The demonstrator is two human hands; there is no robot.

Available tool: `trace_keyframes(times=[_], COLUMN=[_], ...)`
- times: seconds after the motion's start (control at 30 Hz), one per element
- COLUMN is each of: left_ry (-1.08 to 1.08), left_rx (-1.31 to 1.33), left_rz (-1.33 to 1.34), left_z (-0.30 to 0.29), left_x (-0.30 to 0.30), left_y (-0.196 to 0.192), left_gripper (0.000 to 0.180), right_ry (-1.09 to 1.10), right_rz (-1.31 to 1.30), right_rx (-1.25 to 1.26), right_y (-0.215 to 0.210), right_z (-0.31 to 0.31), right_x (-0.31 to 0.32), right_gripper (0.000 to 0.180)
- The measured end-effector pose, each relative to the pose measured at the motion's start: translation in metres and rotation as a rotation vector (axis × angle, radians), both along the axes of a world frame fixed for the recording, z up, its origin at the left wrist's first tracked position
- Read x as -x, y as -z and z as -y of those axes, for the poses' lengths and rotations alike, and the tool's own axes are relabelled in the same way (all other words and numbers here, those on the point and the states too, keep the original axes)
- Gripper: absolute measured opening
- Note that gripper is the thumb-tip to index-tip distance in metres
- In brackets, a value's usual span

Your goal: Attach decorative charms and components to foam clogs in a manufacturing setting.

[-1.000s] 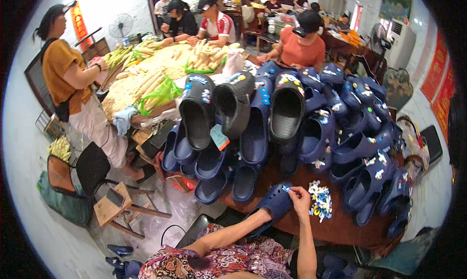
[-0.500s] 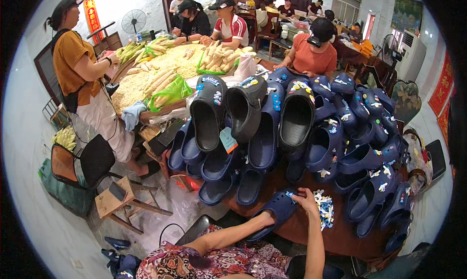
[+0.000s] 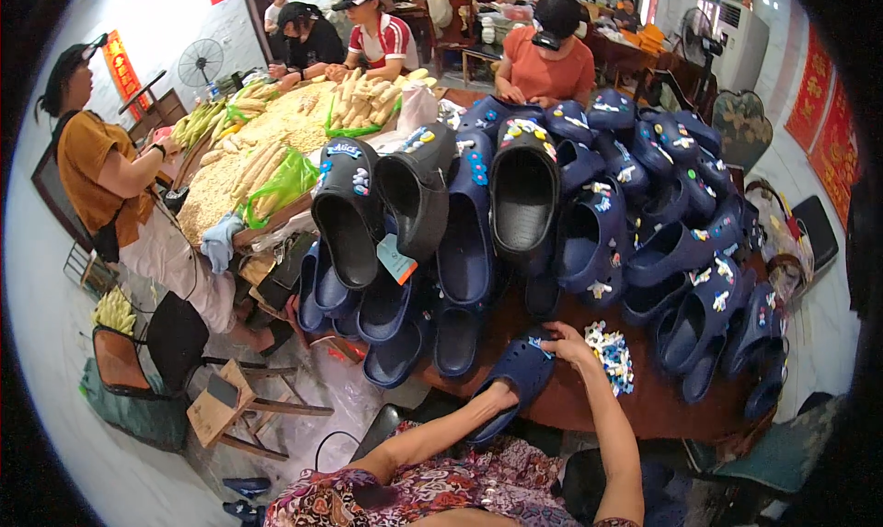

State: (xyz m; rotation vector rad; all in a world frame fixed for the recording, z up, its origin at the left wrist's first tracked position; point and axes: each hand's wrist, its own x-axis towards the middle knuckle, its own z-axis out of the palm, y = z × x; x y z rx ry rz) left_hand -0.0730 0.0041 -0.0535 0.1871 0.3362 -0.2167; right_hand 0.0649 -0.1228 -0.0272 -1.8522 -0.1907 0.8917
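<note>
A navy clog with holes in its upper is held at the table's near edge, toe pointing away from me. My left hand reaches into its foot opening, and the fingers are hidden inside. At the toe, my right hand has thumb and fingers closed on a small blue and white shoe charm on the upper. Just right of that hand lies a heap of loose white, blue and yellow charms on the brown table.
Black clogs and many navy clogs are piled beyond my hands. A chair and a wooden stool stand at left. Co-workers sit and stand around a farther table heaped with pale kernels; another person sits behind the pile.
The view has shifted, so the surroundings sit higher and farther left. My left hand stays inside the clog, and my right fingers remain at the charm on its toe.
</note>
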Motion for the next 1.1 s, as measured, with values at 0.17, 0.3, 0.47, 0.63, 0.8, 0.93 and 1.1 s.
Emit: trace_keyframes(times=[0.17,0.3,0.47,0.63,0.8,0.93,1.1], left_ry=[-0.010,-0.020,-0.064,-0.038,-0.005,-0.043,-0.067], left_rx=[0.011,0.190,-0.026,-0.003,0.057,-0.086,-0.114], left_rz=[-0.103,0.313,0.031,0.009,0.079,-0.071,-0.075], left_z=[0.005,0.001,0.000,0.001,-0.003,-0.001,0.000], left_x=[0.007,-0.011,-0.012,-0.005,0.004,0.006,0.004], left_y=[0.019,0.041,0.025,0.005,0.011,0.004,0.008], left_gripper=[0.037,0.045,0.048,0.047,0.044,0.043,0.037], right_ry=[0.097,0.233,0.382,0.477,0.505,0.418,0.507], right_rz=[0.169,0.295,0.209,0.311,0.551,0.912,0.963], right_rx=[-0.115,-0.297,-0.355,-0.255,-0.256,-0.048,0.042], right_y=[0.003,0.002,0.007,0.018,0.004,-0.011,-0.010], right_z=[-0.005,-0.008,-0.001,0.019,0.005,-0.010,-0.017], right_x=[0.029,0.046,0.053,0.072,0.096,0.107,0.112], right_gripper=[0.057,0.051,0.046,0.030,0.027,0.027,0.027])
